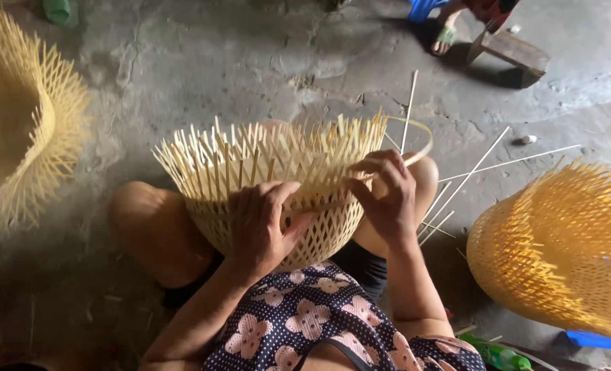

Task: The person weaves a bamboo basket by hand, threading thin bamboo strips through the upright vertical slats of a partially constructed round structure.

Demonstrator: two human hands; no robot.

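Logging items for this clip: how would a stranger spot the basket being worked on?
Find the person's bare knees; the woven basket rests between them, gripped by the left hand and right hand. Unlike the side baskets, a thin loop strip curls off its rim.

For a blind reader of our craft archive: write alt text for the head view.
Seen from above, a seated person holds an unfinished woven bamboo basket on their lap, left hand gripping its side, right hand pinching a thin bamboo strip at the rim. Two more unfinished baskets and loose bamboo sticks lie on the concrete floor.
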